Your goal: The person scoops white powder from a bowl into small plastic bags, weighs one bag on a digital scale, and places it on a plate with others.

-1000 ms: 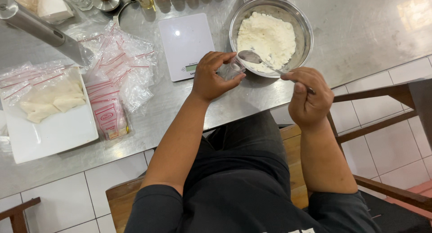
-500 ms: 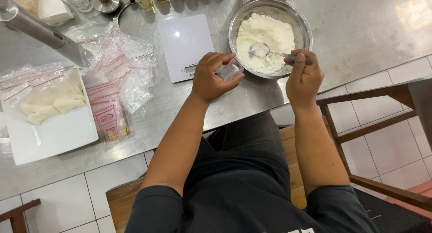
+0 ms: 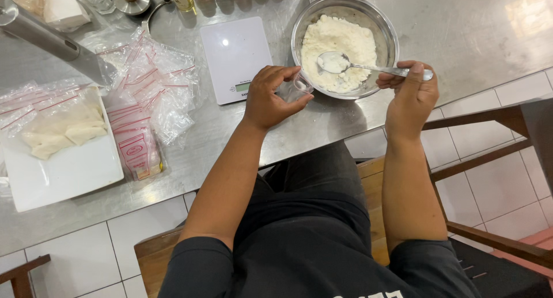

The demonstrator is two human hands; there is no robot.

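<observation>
Right hand [image 3: 410, 96] closed around the handle of a metal spoon [image 3: 368, 67], fingers curled tight; the spoon's bowl, carrying white powder, sits over the flour inside the steel mixing bowl [image 3: 387, 30]. Left hand [image 3: 271, 96] curled around a small clear bag [image 3: 295, 86] held against the bowl's near rim; the bag is largely hidden by the fingers and hard to make out. Beyond, a white kitchen scale [image 3: 236, 53] lies on the steel counter [image 3: 461, 33], beside loose plastic bags [image 3: 150, 85]

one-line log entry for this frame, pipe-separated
left hand: holds small clear bag | right hand: holds spoon over flour in metal bowl | scale: bare
</observation>
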